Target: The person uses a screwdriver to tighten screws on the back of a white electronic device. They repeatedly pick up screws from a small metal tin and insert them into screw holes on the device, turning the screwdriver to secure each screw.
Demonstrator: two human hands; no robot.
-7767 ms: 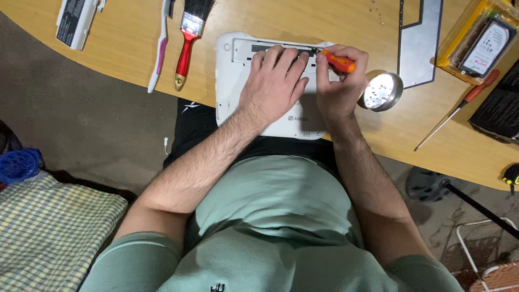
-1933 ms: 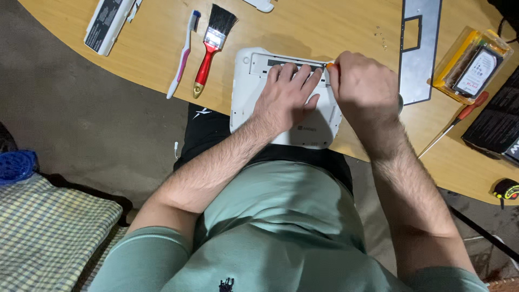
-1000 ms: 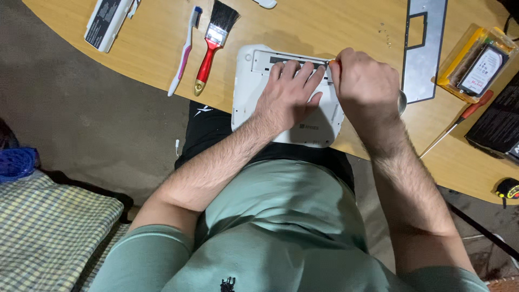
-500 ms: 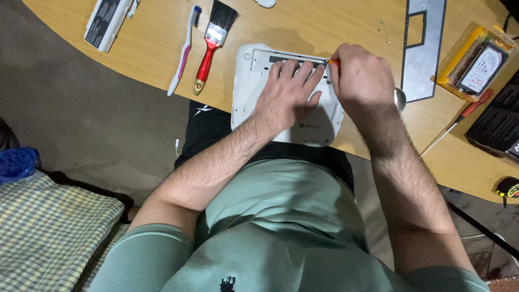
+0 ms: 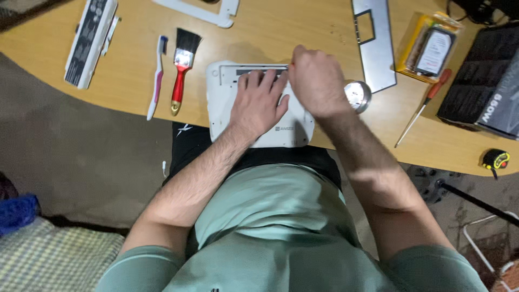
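Observation:
A white laptop-like device (image 5: 224, 111) lies underside up at the near edge of the wooden table (image 5: 281, 32). My left hand (image 5: 259, 103) rests flat on it, fingers spread towards a dark slot along its far edge. Just to the right, my right hand (image 5: 319, 81) is closed in a fist over the device's far right corner. It grips an orange-handled screwdriver that is almost wholly hidden inside the fist.
A small round metal tin (image 5: 359, 94) sits right of my right hand. Further right lie a red-handled screwdriver (image 5: 427, 103), a yellow case (image 5: 430, 48), a black box (image 5: 481, 92) and a tape measure (image 5: 496, 159). Left are a paintbrush (image 5: 181, 70), toothbrush (image 5: 157, 81) and battery pack (image 5: 89, 40).
My right fist has shifted slightly left along the device's far edge, and the orange handle is now mostly covered. My left hand stays flat on the device.

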